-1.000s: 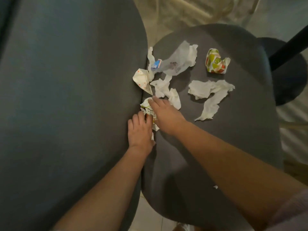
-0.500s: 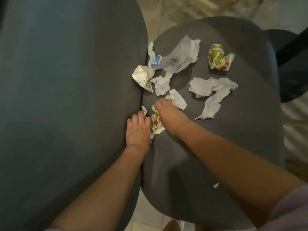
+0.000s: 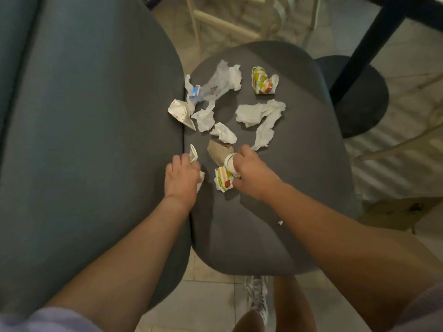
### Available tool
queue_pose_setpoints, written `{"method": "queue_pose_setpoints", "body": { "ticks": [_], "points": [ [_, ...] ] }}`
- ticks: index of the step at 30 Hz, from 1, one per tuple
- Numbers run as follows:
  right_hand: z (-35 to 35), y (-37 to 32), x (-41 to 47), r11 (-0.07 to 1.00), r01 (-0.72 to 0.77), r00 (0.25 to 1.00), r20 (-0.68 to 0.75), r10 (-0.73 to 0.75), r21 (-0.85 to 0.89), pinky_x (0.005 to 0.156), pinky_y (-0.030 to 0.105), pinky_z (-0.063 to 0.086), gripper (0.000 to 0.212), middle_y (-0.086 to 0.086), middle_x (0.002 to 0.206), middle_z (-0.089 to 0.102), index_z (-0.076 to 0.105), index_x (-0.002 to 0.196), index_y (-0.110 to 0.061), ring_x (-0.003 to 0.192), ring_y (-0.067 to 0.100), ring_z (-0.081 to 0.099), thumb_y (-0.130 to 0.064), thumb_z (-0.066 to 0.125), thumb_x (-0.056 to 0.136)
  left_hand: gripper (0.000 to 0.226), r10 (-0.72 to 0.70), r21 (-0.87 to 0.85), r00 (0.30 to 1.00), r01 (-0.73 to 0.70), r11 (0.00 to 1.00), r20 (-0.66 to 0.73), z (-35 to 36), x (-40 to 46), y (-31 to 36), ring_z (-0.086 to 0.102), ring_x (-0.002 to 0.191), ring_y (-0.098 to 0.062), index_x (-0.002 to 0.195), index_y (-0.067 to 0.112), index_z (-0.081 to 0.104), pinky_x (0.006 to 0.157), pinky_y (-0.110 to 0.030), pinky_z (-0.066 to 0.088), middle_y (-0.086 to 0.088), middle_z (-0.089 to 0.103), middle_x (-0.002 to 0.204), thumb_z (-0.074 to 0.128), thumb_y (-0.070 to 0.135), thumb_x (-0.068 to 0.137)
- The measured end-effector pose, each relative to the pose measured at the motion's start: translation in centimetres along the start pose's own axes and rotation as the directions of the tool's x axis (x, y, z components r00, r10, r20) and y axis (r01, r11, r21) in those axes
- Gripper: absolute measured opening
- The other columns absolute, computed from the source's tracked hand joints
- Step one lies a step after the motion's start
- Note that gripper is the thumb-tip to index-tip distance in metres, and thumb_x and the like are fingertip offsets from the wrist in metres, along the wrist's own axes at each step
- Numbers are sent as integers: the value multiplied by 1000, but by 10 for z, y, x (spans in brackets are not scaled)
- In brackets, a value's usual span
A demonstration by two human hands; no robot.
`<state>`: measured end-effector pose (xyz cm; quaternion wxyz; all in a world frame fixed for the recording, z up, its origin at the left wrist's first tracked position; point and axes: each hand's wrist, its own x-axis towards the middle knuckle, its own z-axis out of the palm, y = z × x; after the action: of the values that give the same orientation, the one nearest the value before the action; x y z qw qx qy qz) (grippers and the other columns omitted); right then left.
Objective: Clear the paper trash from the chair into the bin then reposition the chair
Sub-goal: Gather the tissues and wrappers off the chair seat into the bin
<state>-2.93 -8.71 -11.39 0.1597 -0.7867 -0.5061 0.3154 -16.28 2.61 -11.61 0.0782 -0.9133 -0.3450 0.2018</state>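
Note:
Crumpled paper trash lies on the dark grey chair seat. My left hand is closed around a small white paper scrap at the seat's left edge. My right hand grips a colourful printed wrapper with a white piece bunched in the fingers. A brown paper piece lies just above that hand. Further up the seat are several white tissues, among them a long one, a clear plastic bag, a dotted paper and a second printed wrapper. No bin shows.
A large grey upholstered seat back or sofa fills the left, touching the chair. A black table pedestal base and leg stand at the right. Light wooden chair legs are at the top. My shoe is on the tiled floor below.
My hands have drawn apart: the right one lifted the printed wrapper to the right, uncovering the brown paper, and the left closed on a white scrap. The view pulled back.

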Motion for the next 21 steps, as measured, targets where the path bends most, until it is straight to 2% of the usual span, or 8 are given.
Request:
{"method": "queue_pose_setpoints", "body": {
  "ticks": [5,8,10,17,21],
  "points": [
    [-22,8,-54,997,-78,982,-175,75,-13,83,35,48,33,12,122,40,51,110,-4,110,26,44,-21,61,83,27,6,-134,979,-33,990,-202,-48,-16,-1,43,102,-33,108,6,58,81,-40,35,-16,50,114,54,27,91],
    [-36,16,-87,988,-150,960,-244,137,-34,77,37,49,31,11,118,42,50,106,-7,104,26,47,-26,59,83,24,103,-117,930,-152,981,-352,-72,-27,19,50,92,-38,91,2,61,70,-44,38,-20,57,105,65,25,84],
    [-45,27,-109,977,-204,943,-279,180,-60,74,35,47,32,9,116,43,50,106,-9,101,25,48,-31,57,84,24,175,-92,891,-234,968,-419,-87,-33,39,54,87,-39,84,2,61,65,-43,41,-19,60,100,70,24,79],
    [-81,86,-188,935,-352,872,-375,315,-34,79,35,43,38,9,119,44,49,113,-12,105,26,48,-37,55,85,24,373,-96,792,-472,877,-483,-127,-49,141,58,77,-34,76,7,59,58,-37,41,-13,62,88,73,26,76],
    [-103,137,-241,912,-409,829,-422,367,-11,78,36,45,37,9,119,46,50,113,-11,105,26,49,-35,54,85,23,452,-91,739,-564,821,-499,-149,-61,218,56,77,-35,77,6,58,59,-41,42,-14,60,87,69,26,79]
  ]
}}
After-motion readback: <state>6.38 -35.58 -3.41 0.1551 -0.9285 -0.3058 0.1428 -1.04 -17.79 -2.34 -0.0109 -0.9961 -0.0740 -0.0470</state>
